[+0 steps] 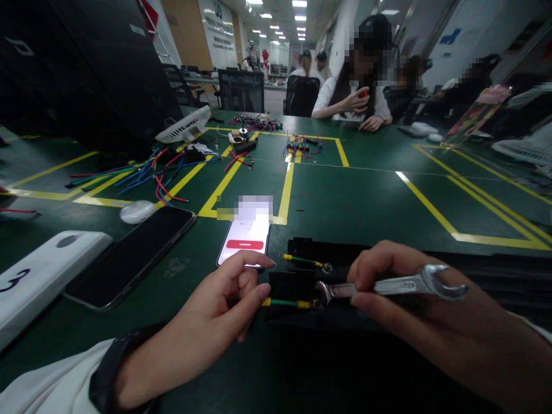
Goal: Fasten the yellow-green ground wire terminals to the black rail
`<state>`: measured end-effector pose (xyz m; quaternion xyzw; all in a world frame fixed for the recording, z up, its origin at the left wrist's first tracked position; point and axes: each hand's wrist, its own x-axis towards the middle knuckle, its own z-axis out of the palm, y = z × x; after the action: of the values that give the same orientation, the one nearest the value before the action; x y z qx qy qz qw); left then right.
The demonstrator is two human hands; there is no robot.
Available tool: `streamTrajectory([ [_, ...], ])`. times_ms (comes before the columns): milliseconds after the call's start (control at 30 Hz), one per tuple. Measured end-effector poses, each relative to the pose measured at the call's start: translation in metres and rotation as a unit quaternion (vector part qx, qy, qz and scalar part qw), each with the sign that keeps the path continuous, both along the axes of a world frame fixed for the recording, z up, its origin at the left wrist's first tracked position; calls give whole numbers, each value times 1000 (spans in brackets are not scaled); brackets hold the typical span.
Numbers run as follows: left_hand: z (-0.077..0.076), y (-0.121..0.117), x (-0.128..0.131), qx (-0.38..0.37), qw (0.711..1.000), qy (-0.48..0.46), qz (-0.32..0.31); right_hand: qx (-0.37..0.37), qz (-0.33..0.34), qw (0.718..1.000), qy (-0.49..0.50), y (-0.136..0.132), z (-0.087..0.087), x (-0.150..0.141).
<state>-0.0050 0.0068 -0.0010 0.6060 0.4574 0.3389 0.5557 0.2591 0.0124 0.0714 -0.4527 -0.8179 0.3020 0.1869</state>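
Note:
My right hand [414, 299] pinches a silver open-ended wrench [399, 286] between thumb and fingers. The wrench's smaller jaw sits at the ring end of a short green-and-yellow wire [287, 303], on a long black bar [297, 282]. On the left, my left hand [219, 302] is closed at that wire's outer end, thumb just above it and index finger stretched forward. What its curled fingers grip is partly hidden. Behind, a second green-and-yellow wire [302, 261] ends in a ring terminal on another black bar [366, 252].
A lit phone [245, 244] lies just beyond my left hand. Further left are a dark phone [133, 253], a white case [43, 282] and a white rounded object [137, 211]. Bundles of coloured wires [155, 169] lie beyond. A person [353, 98] sits across the green table [353, 195].

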Motion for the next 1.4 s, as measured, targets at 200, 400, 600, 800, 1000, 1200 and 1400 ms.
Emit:
streamTrajectory([
  [200,-1,0,-1,-2,1000,12,4,2,26,998,-55,-7,-7,-7],
  [400,1,-1,-2,9,1000,18,1,22,40,996,-71,-5,-7,-11],
  [600,0,-1,-1,4,1000,16,4,30,33,996,-71,-4,-4,-11],
  [800,1,-2,-2,-8,1000,13,6,6,43,996,-72,2,-2,-11],
  [1000,3,1,2,-1,1000,7,7,-16,57,996,-71,6,-1,-8],
  [1200,-3,1,1,-11,1000,-10,8,-25,70,995,-60,7,1,-4],
  [1400,0,0,3,-11,1000,0,13,-18,108,992,-55,13,1,-5],
])
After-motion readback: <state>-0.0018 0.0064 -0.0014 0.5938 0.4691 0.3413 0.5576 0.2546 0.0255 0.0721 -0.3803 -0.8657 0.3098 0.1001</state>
